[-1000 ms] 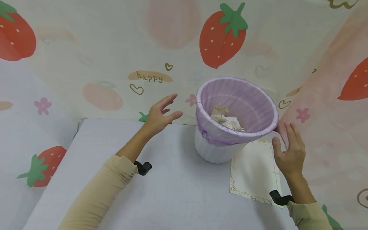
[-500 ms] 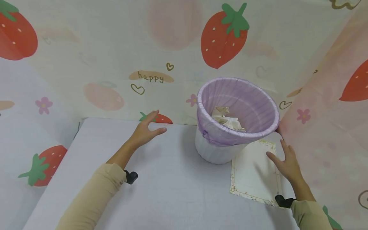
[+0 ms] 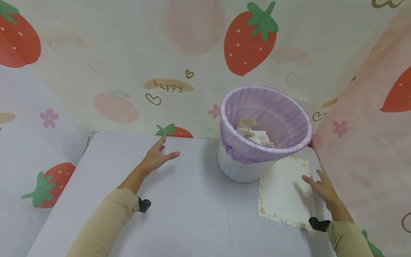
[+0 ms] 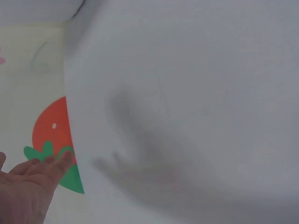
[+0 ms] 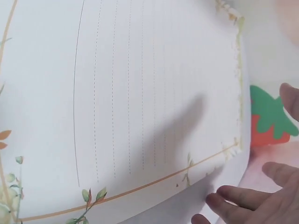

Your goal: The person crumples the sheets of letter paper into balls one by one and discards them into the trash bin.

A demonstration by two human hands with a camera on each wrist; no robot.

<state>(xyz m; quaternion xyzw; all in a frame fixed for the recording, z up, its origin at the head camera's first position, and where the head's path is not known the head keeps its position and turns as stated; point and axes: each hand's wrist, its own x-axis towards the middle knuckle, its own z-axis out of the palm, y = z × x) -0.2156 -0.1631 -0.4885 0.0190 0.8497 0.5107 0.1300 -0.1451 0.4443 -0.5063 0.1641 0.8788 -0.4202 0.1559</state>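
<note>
My left hand [image 3: 155, 159] hovers above the left half of the white table, fingers extended and thumb spread, holding nothing. Its shadow falls on the tabletop in the left wrist view. At the right, my right hand [image 3: 325, 188] is over the right edge of a sheet of letter paper [image 3: 284, 194], its fingers loosely spread around nothing. The paper has a floral border and dashed lines, plain in the right wrist view. A white trash can [image 3: 240, 171] with a purple liner bag [image 3: 273, 110] stands behind the sheet. Crumpled paper [image 3: 255, 135] lies inside it.
A white table [image 3: 199, 214] carries the bin and the sheet. Behind it rises a backdrop [image 3: 122, 46] printed with strawberries and the word "happy". Pale cloth [image 3: 369, 160] closes in the right side near my right hand.
Both hands have drawn back from the trash can. My left hand has moved left and toward me, and my right hand has come down from beside the rim. The bin stays put.
</note>
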